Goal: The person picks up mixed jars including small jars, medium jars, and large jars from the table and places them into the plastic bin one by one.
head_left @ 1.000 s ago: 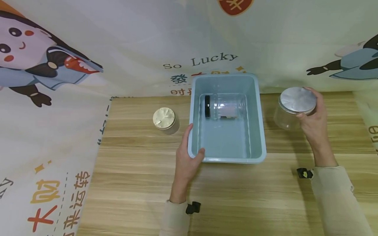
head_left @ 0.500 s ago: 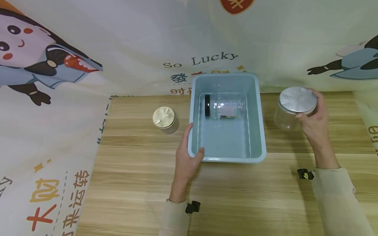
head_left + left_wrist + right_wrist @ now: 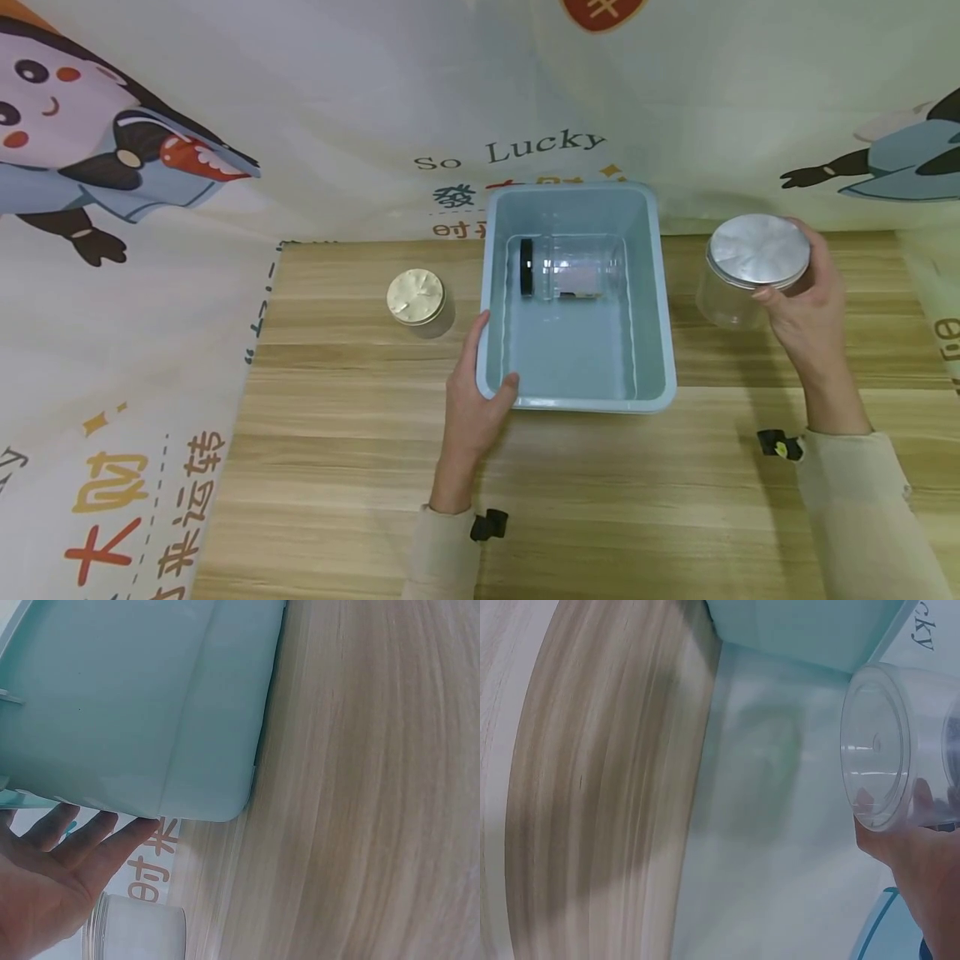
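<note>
Spotter: What are your two hands doing?

Operator: From my end, the left hand has thumb and fingers clamped on the near corner of the blue tub. The right hand is curled firmly round the silver-lidded jar, and I see its base clear of the table.

Spotter: What worries you?

Operator: Grip, first. The jar's wall looks smooth, so if those fingers slacken I'd expect it to slide down through them. (How much of the hold bears on the lid, I can't tell.) If much does and the lid is loose, jar and lid could part.

Spotter: And the tub?

Operator: It stands left of the right fingers, so a low sideways move could knock the jar's base against the rim. Held only at one corner, the tub might swing. Then the black-lidded jar, on its side in the tub beyond the left fingertips, may roll.

Spotter: Anything else?

Operator: The gold-lidded jar, upright, near and left of the left fingers. If the tub were shoved that way, the knuckles could tip it.
</note>
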A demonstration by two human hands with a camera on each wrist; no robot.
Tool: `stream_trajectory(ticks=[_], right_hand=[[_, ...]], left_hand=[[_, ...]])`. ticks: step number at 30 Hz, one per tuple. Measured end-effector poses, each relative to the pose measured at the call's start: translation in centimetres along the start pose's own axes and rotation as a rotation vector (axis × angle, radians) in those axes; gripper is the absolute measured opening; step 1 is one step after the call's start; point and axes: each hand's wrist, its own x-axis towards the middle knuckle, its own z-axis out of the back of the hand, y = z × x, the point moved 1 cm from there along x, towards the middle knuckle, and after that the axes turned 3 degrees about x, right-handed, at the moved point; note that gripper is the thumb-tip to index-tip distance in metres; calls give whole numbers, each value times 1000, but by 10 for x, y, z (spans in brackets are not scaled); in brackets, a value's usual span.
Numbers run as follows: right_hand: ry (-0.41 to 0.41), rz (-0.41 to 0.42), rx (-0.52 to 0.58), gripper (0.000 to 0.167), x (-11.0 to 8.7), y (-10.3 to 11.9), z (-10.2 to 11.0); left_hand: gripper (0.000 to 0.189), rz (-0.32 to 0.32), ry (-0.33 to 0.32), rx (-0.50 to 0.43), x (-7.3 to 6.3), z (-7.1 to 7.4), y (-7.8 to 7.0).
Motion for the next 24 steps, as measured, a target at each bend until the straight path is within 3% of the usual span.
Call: stream_trajectory(ticks=[24], right_hand=[[12,69,-55,92,3,17,-9]], left_hand=[[78,-22,3,2,0,0,1]])
